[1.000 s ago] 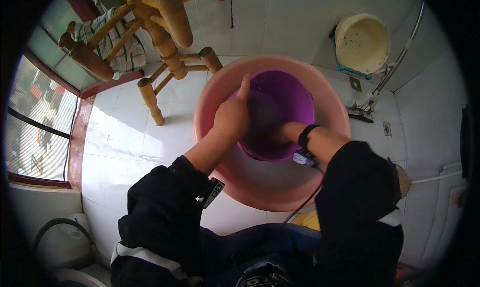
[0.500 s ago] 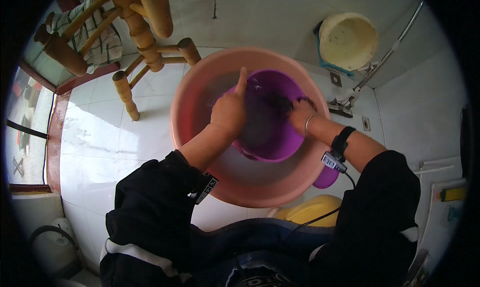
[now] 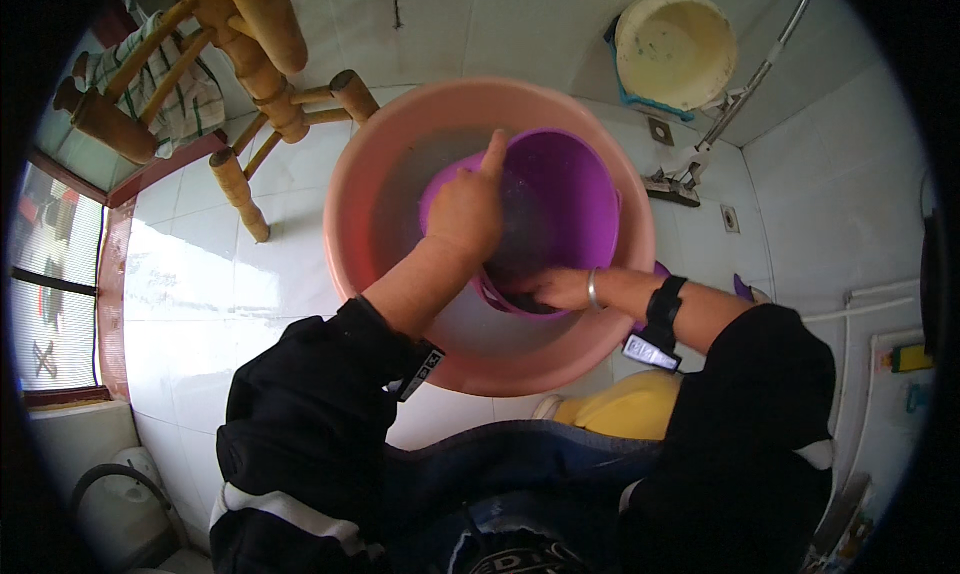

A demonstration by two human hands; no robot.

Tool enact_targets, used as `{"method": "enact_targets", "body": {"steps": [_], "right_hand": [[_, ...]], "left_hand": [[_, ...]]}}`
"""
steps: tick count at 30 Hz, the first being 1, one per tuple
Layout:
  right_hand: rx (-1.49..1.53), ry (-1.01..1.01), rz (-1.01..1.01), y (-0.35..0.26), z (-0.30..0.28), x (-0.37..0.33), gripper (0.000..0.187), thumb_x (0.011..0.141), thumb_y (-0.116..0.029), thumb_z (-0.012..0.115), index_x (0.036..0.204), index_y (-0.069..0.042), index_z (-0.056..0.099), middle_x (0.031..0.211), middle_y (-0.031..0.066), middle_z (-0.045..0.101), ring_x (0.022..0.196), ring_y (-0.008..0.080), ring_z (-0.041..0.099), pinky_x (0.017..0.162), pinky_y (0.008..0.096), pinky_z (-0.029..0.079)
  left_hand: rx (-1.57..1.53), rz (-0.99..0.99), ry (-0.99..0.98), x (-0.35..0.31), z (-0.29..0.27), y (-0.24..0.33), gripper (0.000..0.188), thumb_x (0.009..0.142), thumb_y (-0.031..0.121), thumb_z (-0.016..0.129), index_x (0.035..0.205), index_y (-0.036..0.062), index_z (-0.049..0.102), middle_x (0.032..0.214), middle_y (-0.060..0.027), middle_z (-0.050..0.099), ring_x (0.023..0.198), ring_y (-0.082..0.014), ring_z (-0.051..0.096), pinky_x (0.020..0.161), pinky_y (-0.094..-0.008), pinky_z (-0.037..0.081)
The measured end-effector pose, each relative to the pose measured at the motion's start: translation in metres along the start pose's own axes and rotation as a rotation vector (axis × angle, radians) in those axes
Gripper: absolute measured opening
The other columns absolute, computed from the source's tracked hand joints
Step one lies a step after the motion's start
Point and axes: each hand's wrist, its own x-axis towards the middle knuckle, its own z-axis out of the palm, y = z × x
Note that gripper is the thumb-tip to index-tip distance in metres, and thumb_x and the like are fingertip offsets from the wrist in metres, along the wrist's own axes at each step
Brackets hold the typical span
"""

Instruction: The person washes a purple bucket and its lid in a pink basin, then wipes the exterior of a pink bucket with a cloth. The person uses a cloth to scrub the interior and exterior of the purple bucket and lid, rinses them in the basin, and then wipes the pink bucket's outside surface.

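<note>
A purple bucket [image 3: 585, 194] sits tilted inside a large pink tub [image 3: 352, 194] that holds cloudy water. My left hand [image 3: 465, 212] is closed on the bucket's left rim, one finger stretched out along it; its other fingers are largely hidden. My right hand [image 3: 562, 288] reaches into the bucket at its near wall. Its fingers are bent down on a dark, soft-looking thing [image 3: 522, 300], mostly hidden under the hand and in shadow. Murky water shows at the bottom of the bucket.
Upper left stands a bamboo-style wooden rack [image 3: 265, 89] with a checked cloth [image 3: 190, 99]. A cream bucket [image 3: 675, 54] and a mop [image 3: 735, 109] are at the upper right. Near my knees lies a yellow rounded thing [image 3: 630, 406]. White tiles cover the floor [image 3: 190, 284].
My right hand has moved from the bucket's right wall down to its near wall, with the dark thing under it. My left hand keeps its hold on the rim. The whole view has shifted slightly.
</note>
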Motion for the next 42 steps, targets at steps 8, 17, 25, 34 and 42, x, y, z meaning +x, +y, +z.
{"method": "enact_targets", "body": {"steps": [8,17,25,34,42], "right_hand": [[-1.513,-0.011,-0.12,0.007,-0.171,-0.026,0.023,0.081,-0.018,0.062,0.098,-0.014,0.076,0.112,0.0005,0.066,0.109,0.024,0.056,0.092,0.0415,0.045],[-0.965,0.52,-0.098,0.033,-0.07,-0.061,0.027,0.078,-0.01,0.061,0.099,-0.018,0.076,0.107,-0.0016,0.069,0.103,0.0253,0.053,0.084,0.0406,0.04],[-0.135,0.142,0.306,-0.01,0.008,-0.019,0.046,0.081,-0.003,0.046,0.119,-0.012,0.071,0.124,0.0133,0.067,0.117,0.0347,0.059,0.106,0.0392,0.042],[-1.063,-0.293,-0.103,0.002,-0.017,0.033,0.049,0.098,-0.018,0.048,0.146,-0.018,0.048,0.155,0.0122,0.039,0.145,0.0303,0.031,0.12,0.0422,0.024],[-1.511,-0.058,0.217,0.055,-0.02,0.058,0.05,0.097,-0.028,0.045,0.144,-0.011,0.049,0.15,0.014,0.046,0.138,0.031,0.041,0.115,0.0437,0.031]], "left_hand": [[-0.012,0.011,-0.136,-0.007,-0.001,0.008,0.083,0.079,-0.003,0.055,0.154,0.0165,0.027,0.103,-0.0256,0.068,0.094,-0.0416,0.067,0.082,-0.0491,0.054],[-0.064,-0.135,-0.05,-0.002,-0.002,-0.015,0.095,0.074,-0.004,0.057,0.157,0.0148,0.015,0.097,-0.0278,0.068,0.091,-0.0446,0.066,0.081,-0.0521,0.052],[-0.074,-0.069,-0.015,0.0,0.008,0.005,0.099,0.072,-0.007,0.057,0.158,0.0179,0.014,0.096,-0.0279,0.068,0.091,-0.0449,0.066,0.081,-0.0521,0.052],[-0.097,0.021,-0.042,-0.027,0.011,0.009,0.093,0.074,-0.007,0.056,0.156,0.0214,0.021,0.118,-0.0303,0.061,0.097,-0.0467,0.065,0.086,-0.0525,0.052],[-0.083,-0.068,-0.12,-0.034,0.005,0.003,0.087,0.08,-0.004,0.052,0.157,0.0173,0.017,0.119,-0.0345,0.057,0.092,-0.0485,0.065,0.082,-0.0532,0.053]]}}
